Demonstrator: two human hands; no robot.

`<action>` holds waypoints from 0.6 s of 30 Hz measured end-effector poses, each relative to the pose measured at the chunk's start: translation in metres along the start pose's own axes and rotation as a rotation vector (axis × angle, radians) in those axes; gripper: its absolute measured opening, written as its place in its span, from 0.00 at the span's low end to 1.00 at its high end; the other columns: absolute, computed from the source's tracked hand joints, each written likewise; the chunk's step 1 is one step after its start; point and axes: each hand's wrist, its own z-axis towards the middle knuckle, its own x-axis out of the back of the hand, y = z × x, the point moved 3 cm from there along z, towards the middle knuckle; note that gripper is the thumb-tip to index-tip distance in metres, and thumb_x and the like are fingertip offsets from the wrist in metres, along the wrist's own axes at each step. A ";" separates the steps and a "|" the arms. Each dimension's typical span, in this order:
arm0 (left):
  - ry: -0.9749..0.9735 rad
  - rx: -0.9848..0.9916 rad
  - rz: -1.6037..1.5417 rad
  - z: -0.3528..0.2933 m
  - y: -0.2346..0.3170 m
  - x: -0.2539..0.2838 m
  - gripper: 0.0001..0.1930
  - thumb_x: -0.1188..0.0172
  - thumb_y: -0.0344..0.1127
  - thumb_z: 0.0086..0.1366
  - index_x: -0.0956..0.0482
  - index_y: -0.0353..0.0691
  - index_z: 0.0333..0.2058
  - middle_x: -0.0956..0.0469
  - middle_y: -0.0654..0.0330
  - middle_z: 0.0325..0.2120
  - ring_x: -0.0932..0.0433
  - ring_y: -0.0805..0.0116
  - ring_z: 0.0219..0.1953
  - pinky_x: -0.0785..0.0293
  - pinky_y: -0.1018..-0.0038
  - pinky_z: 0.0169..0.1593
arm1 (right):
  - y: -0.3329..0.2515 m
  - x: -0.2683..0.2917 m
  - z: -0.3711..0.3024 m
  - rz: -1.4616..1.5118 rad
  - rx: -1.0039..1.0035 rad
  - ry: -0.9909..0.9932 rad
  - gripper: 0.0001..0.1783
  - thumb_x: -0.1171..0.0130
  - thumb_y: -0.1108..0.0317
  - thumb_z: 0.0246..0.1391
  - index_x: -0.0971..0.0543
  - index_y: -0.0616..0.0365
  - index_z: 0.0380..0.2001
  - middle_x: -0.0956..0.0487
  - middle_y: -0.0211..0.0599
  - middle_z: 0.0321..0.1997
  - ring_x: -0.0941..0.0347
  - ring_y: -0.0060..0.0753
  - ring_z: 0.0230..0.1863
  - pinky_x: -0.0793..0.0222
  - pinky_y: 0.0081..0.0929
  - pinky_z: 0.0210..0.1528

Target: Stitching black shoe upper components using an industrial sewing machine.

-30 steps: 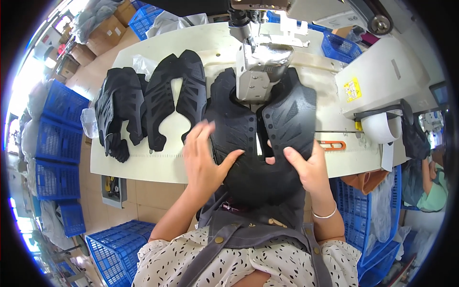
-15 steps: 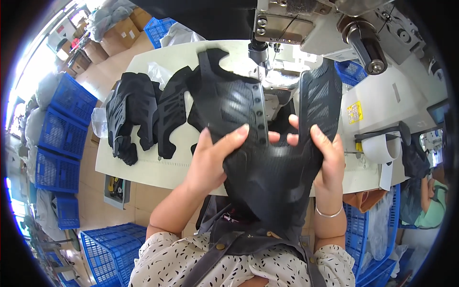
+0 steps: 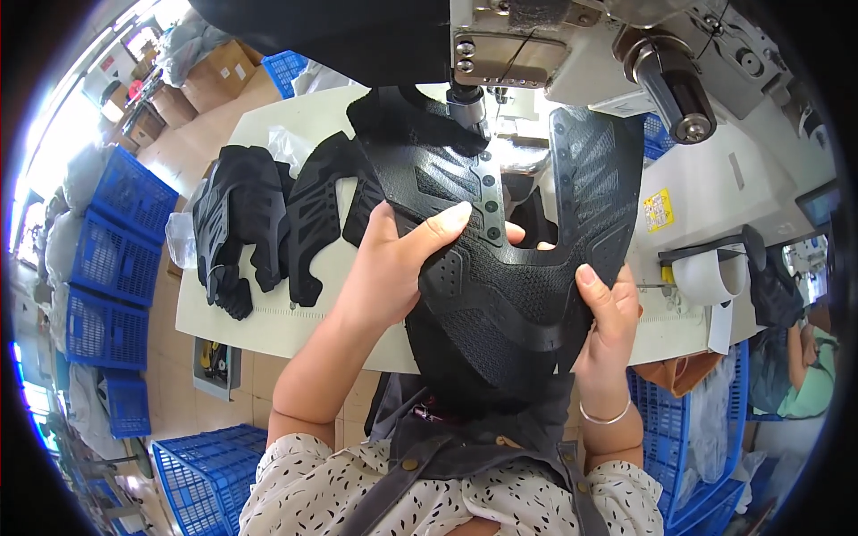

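Both my hands hold a black shoe upper (image 3: 505, 304) in front of the sewing machine (image 3: 514, 54). It is a flat, U-shaped piece with textured panels, and a row of eyelets runs along the inner edge of its left arm. My left hand (image 3: 380, 272) is closed on the left side, thumb on top near the eyelets and fingers mostly underneath. On the right side my right hand (image 3: 608, 326) grips the edge, thumb above, fingers partly hidden behind. The far end of the left arm lies close by the machine's presser area; whether they touch, I cannot tell.
Several more black uppers (image 3: 250, 210) lie on the pale sewing table (image 3: 268, 326) at left. Blue crates (image 3: 116, 259) are stacked beyond, with others (image 3: 210, 473) near my sides. A white curved form (image 3: 710, 277) stands at right. A co-worker's arm (image 3: 795, 362) shows far right.
The shoe upper has tilted, so its textured face shows more fully, and its left arm has come nearer the machine head. My right hand has moved slightly down along the edge.
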 end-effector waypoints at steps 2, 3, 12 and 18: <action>-0.008 0.025 -0.021 0.001 -0.001 -0.001 0.14 0.57 0.28 0.60 0.30 0.21 0.38 0.24 0.42 0.32 0.22 0.57 0.34 0.23 0.68 0.38 | 0.009 0.001 -0.007 0.089 -0.024 0.065 0.16 0.53 0.76 0.52 0.36 0.66 0.46 0.27 0.46 0.43 0.28 0.34 0.43 0.33 0.28 0.49; -0.004 0.003 0.031 0.001 -0.002 0.000 0.14 0.57 0.28 0.60 0.30 0.21 0.37 0.24 0.42 0.32 0.22 0.57 0.34 0.23 0.68 0.38 | 0.016 0.001 -0.012 0.115 -0.025 0.089 0.16 0.53 0.76 0.53 0.36 0.66 0.46 0.27 0.46 0.44 0.28 0.34 0.44 0.33 0.29 0.49; -0.001 0.001 0.014 0.004 -0.001 0.000 0.14 0.57 0.29 0.60 0.29 0.20 0.36 0.24 0.42 0.31 0.22 0.58 0.33 0.23 0.70 0.38 | -0.002 0.000 0.003 0.017 0.016 -0.021 0.18 0.55 0.71 0.54 0.37 0.68 0.48 0.26 0.46 0.42 0.28 0.33 0.44 0.30 0.26 0.47; 0.048 0.031 0.028 0.000 0.002 0.003 0.12 0.54 0.29 0.60 0.29 0.24 0.37 0.23 0.49 0.31 0.22 0.64 0.32 0.25 0.73 0.37 | 0.001 0.010 0.003 -0.067 0.083 -0.069 0.19 0.49 0.75 0.52 0.35 0.67 0.48 0.27 0.39 0.43 0.30 0.26 0.44 0.35 0.20 0.48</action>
